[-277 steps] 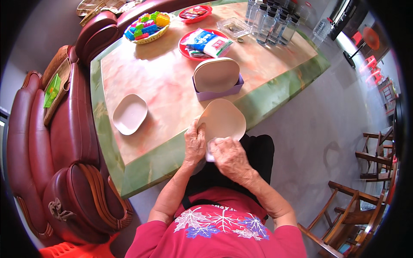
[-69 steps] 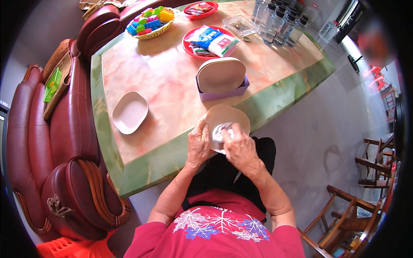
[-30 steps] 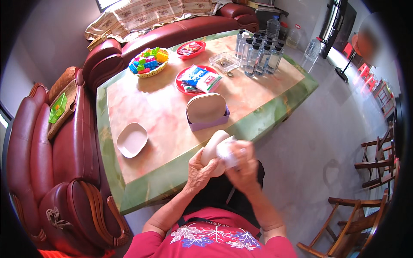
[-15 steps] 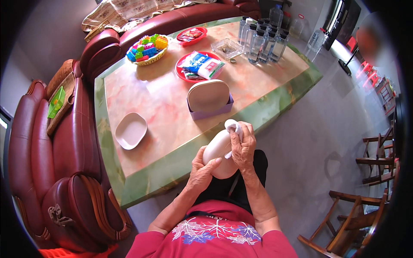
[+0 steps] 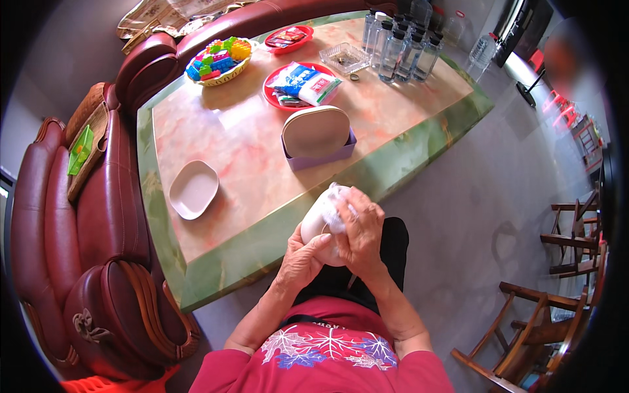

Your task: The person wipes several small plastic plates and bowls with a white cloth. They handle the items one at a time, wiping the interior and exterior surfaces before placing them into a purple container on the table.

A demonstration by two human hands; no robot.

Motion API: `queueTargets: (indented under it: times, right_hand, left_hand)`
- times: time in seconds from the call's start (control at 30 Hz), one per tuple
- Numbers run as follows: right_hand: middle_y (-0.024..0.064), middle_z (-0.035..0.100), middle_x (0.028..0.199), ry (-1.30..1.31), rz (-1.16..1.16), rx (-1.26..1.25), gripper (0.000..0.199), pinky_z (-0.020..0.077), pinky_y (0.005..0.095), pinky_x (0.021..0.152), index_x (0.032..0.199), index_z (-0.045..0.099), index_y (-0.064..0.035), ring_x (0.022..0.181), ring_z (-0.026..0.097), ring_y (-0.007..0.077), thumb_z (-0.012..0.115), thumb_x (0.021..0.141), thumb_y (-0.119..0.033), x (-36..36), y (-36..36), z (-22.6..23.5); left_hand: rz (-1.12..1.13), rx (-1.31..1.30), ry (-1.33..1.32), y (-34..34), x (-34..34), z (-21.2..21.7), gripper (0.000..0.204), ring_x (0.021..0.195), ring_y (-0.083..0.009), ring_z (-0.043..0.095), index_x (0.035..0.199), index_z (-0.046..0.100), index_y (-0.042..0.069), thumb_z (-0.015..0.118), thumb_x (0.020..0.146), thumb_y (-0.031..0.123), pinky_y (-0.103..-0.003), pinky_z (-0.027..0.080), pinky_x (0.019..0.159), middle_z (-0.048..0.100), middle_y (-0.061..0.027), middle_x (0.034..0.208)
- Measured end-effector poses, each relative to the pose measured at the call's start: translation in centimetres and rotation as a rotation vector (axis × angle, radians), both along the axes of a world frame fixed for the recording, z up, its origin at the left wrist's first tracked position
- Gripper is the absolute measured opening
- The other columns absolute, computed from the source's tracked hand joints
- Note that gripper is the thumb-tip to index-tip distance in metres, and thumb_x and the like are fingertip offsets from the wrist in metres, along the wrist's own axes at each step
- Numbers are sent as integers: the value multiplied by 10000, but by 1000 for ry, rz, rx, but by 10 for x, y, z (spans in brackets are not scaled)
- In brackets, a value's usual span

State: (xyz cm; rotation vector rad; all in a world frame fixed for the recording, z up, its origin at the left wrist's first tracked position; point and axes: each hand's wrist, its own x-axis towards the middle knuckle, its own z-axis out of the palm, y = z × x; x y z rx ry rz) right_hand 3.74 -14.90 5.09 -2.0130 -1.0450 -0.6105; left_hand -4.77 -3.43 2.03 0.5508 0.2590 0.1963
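Over my lap, at the table's near edge, my left hand point(image 5: 303, 257) grips a pale oval dish point(image 5: 314, 221) by its lower left side, thumb on the surface. My right hand point(image 5: 362, 230) presses a crumpled white cloth or tissue point(image 5: 333, 200) against the dish's upper right part; its fingers are bent over it. Beyond my hands, beige oval dishes point(image 5: 318, 134) stand upright in a purple holder point(image 5: 322, 158). To the left, a similar pale dish point(image 5: 194, 190) lies by itself on the table.
The stone-topped table point(image 5: 236, 160) has a green border. Farther back are a red plate point(image 5: 267, 98) with packets, a basket point(image 5: 226, 80) of toy blocks, a glass ashtray point(image 5: 345, 59) and several bottles point(image 5: 393, 56). A red sofa point(image 5: 111, 216) stands left, wooden chairs point(image 5: 524, 327) right.
My right hand has shifted from pinching the cloth at the dish's rim to pressing it across the dish's surface. The dish has tilted a little, and the whole view has shifted slightly.
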Motion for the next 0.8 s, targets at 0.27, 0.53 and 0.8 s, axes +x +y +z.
queueTargets:
  times: [0.27,0.53,0.8]
  right_hand:
    - [228,488,1271,322,-79,237,522,458,439,941,1318,488,2,1139,516,406,573,804,42,5,-4,-32]
    - [175,546,1288,92,50,70,407,381,445,1007,1213,620,-52,1241,507,354,623,811,-115,-35,-13,-28]
    - [109,564,1271,15,71,-38,358,328,477,1023,1169,635,-102,1222,517,307,613,821,-182,-2,0,14]
  left_hand:
    - [59,-75,37,-5,-1,-1,507,1195,-231,542,1318,470,75,631,852,-43,-417,454,1036,565,-106,1272]
    - [114,-42,56,0,3,-16,384,1169,-237,561,1300,475,71,592,936,98,-431,480,1008,584,-99,1250]
    - [-32,-62,-24,6,0,-8,416,1165,-205,568,1335,474,81,586,961,224,-381,517,967,574,-73,1279]
